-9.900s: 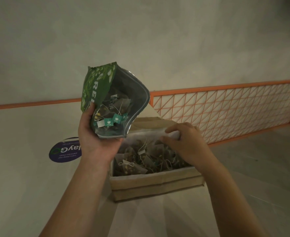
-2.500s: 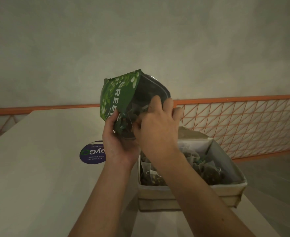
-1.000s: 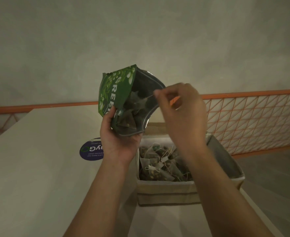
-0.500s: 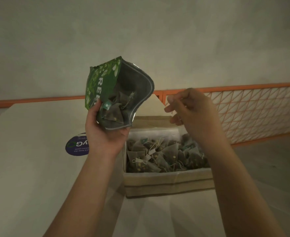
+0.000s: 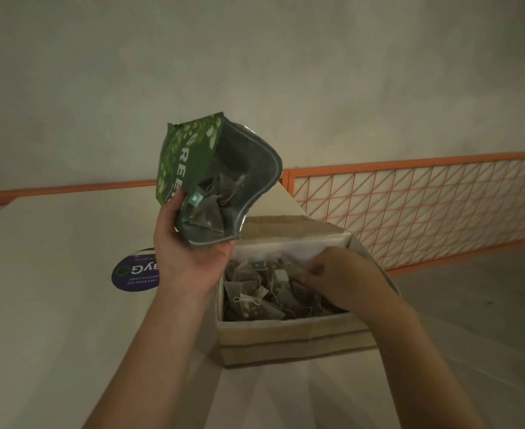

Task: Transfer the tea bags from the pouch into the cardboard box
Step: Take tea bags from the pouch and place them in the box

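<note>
Right hand (image 5: 344, 280) and pouch (image 5: 224, 181) crowd the box (image 5: 286, 339) opening.

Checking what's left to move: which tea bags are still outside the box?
The few dark tea bags inside the open green pouch held by the left hand; the others already lie in the cardboard box.

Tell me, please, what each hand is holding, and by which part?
The left hand grips the pouch by its lower end. The right hand is down in the cardboard box; what it holds cannot be told.

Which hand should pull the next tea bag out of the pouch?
Right. The left hand grips the pouch, mouth open toward the right hand, which is down in the cardboard box.
</note>
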